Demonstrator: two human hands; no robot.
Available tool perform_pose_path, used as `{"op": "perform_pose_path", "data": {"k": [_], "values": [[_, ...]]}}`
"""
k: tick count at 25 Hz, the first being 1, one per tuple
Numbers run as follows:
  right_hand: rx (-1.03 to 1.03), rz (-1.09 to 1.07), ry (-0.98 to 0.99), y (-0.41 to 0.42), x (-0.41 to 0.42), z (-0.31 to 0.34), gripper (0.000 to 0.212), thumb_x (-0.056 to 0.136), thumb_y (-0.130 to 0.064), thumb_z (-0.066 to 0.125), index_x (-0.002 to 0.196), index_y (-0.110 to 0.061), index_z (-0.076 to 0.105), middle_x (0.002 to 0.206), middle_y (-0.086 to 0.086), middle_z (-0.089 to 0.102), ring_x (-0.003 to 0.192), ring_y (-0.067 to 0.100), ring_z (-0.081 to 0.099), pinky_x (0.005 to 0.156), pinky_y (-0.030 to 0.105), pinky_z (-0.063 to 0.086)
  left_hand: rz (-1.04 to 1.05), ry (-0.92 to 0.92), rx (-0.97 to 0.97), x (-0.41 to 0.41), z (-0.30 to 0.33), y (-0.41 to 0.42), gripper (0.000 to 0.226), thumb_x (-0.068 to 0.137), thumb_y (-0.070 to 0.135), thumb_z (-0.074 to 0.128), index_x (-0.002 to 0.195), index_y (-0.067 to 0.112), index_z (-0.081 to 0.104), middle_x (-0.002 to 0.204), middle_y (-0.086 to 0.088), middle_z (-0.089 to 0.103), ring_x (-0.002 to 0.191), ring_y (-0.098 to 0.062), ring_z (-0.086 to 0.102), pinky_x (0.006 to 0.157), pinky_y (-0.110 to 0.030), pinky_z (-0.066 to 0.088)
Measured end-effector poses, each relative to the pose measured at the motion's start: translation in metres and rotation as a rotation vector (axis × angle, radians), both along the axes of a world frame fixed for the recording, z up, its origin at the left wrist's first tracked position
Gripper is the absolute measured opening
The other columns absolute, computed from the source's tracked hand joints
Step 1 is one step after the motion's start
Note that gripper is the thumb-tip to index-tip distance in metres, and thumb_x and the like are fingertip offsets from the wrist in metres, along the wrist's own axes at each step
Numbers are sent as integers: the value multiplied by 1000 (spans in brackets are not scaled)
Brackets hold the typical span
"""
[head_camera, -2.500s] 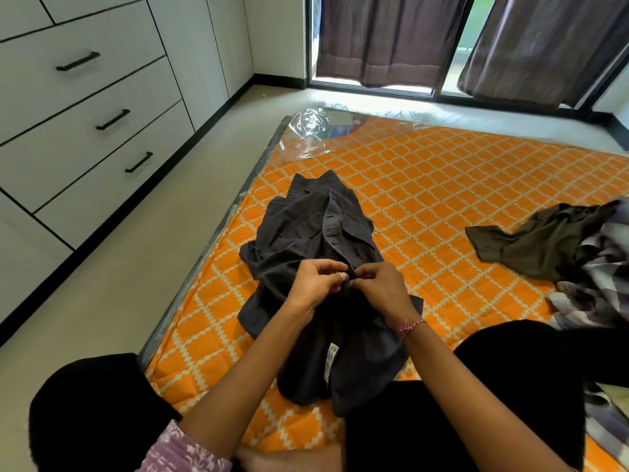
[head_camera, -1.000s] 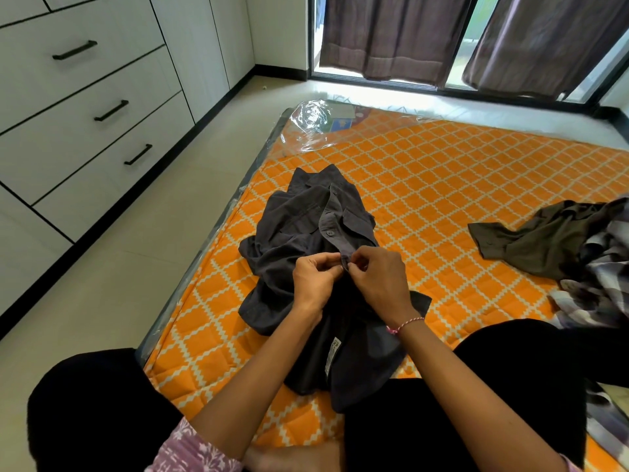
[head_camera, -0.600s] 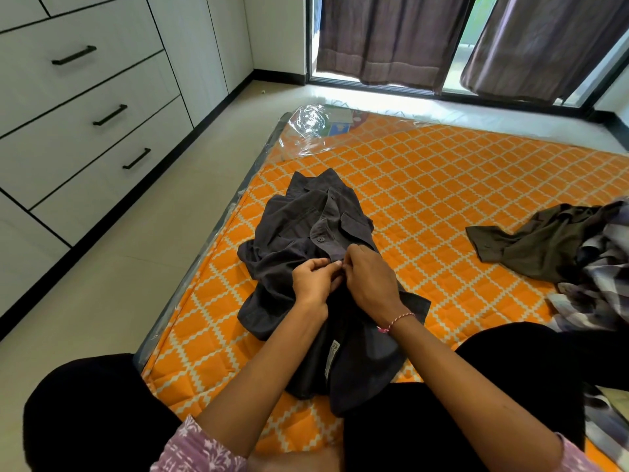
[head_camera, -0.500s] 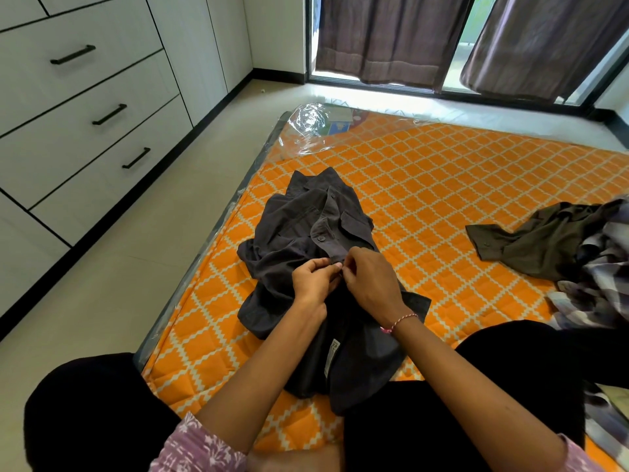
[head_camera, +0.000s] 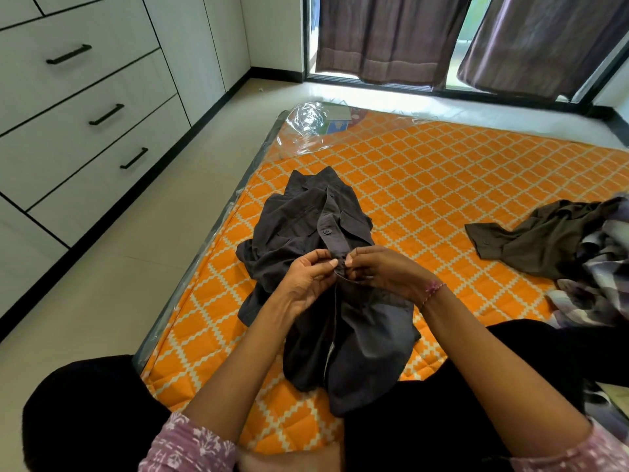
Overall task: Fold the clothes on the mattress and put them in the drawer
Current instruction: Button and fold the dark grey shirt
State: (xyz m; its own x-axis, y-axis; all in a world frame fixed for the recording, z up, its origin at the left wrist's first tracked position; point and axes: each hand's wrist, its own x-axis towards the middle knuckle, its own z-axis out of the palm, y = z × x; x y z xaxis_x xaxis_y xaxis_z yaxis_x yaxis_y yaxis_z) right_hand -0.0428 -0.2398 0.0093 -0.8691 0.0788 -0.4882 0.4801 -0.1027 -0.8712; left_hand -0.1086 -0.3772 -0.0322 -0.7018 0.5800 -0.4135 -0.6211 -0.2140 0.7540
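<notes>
Both hands meet at the front placket of the dark grey shirt [head_camera: 306, 229], partway down its length. The left hand [head_camera: 306, 281] pinches the placket edge between thumb and curled fingers; its grip is clamped on the fabric. The right hand [head_camera: 381, 272] faces it from the other side, fingertips touching those of the left hand, and pinches the same strip of cloth; its grip is likewise clamped on the shirt. A pink thread bracelet [head_camera: 433, 289] sits on the right wrist.

The dark grey shirt lies on the orange patterned mattress [head_camera: 442, 172], collar pointing away from the person, hem toward the person's lap. One button [head_camera: 327, 230] is visible on the placket above the hands. Below the hands the two front panels hang apart. The left sleeve area is bunched near the mattress edge.

To the right, well apart from the shirt, an olive garment [head_camera: 544, 243] lies crumpled on the mattress, touching a plaid garment [head_camera: 602, 277] at the frame edge. Clear plastic wrap [head_camera: 306, 127] is crumpled at the far left corner of the mattress.

The mattress rests on a pale tiled floor [head_camera: 136, 253]. Along the left wall stands a white drawer unit [head_camera: 61, 97] with black handles; all visible drawers are closed. Dark curtains [head_camera: 391, 35] hang at the far window.
</notes>
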Motion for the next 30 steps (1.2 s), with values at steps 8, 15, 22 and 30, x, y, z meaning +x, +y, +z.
{"op": "perform_pose_path", "data": {"k": [8, 15, 22, 30], "values": [[273, -84, 97, -10, -16, -3, 23, 91, -2, 50, 70, -11, 54, 66, 4, 55, 55, 9, 49, 48, 13, 40, -273, 500, -571, -14, 30, 1, 17, 88, 8, 62, 84, 14, 46, 72, -2, 53, 58, -8, 55, 52, -22, 49], [21, -442, 56, -2, -46, 14, 19, 95, -5, 47, 77, -7, 54, 71, 5, 54, 62, 14, 56, 51, 22, 54, -477, 752, -908, -5, -7, -5, 44, 78, 22, 71, 118, 11, 57, 108, -7, 64, 97, -24, 63, 82, -40, 55], [149, -332, 18, 6, -25, -10, 7, 94, -13, 57, 97, -8, 58, 90, 7, 63, 82, 18, 61, 66, 25, 50, -151, -33, -302, 4, -22, 2, 30, 102, 32, 37, 97, 16, 62, 84, -1, 63, 75, -13, 61, 65, -29, 51], [984, -84, 104, -10, 14, -49, 10, 80, -8, 65, 87, -7, 73, 88, 7, 71, 79, 17, 62, 66, 21, 39, -124, 135, -351, 26, -33, 5, 12, 89, 1, 60, 81, 10, 64, 74, -4, 64, 63, -8, 62, 55, -16, 51]]}}
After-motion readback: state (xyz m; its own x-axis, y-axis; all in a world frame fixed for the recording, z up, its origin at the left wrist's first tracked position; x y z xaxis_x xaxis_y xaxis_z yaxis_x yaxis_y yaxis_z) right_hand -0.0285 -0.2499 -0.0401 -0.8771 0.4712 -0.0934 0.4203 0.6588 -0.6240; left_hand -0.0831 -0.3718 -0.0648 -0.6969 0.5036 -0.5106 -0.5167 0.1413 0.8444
